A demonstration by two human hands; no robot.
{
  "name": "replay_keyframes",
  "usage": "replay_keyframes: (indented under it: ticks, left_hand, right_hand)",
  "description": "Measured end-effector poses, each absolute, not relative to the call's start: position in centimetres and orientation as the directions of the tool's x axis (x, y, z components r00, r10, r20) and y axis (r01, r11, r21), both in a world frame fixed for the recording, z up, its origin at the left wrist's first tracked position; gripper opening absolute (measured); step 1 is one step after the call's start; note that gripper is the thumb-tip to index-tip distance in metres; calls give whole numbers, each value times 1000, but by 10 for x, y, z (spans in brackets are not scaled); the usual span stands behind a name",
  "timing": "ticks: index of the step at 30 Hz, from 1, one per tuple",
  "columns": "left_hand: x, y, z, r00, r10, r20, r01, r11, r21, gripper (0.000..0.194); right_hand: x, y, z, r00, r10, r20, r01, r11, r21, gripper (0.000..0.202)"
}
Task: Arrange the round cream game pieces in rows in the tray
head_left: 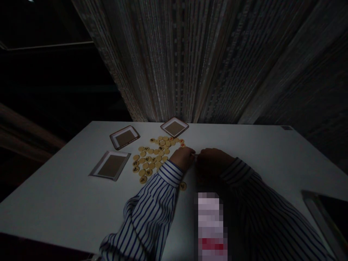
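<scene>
Many round wooden pieces [150, 158], some with black or red characters, lie spread over the white table, left of and beyond my hands. My left hand [182, 157] is closed beside them, its fingertips pinched on something small and pale. Close by on the right, my right hand [213, 159] is also closed, its fingertips meeting the same small pale thing between the hands. What that thing is cannot be made out. One piece with a dark character [183, 186] lies apart, just below my left wrist.
Three shallow box parts lie on the white table [67, 203]: one at the back [174, 127], one at the back left [124, 137] and one at the left [110, 165]. A dark flat object [330, 214] is at the right edge. A striped curtain [179, 61] hangs behind.
</scene>
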State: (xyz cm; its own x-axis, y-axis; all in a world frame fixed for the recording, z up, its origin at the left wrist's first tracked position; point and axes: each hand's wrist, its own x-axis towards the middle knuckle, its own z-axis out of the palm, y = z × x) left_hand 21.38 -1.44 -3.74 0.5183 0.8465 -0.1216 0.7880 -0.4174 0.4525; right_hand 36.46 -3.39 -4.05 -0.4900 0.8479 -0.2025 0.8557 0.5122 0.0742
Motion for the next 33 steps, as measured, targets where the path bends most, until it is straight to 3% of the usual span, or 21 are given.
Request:
replay_keyframes:
  ticks: [11,33]
  left_hand:
    - [214,-14,-40,552,826,-111,784,-469,407,34]
    - [213,-15,-36,540,830,-138,785,-438,439,34]
  right_hand:
    - [365,-30,-43,-493,835,-244,851,521,62,30]
    - [366,-32,-39,-516,812,-275,834,548,53,26]
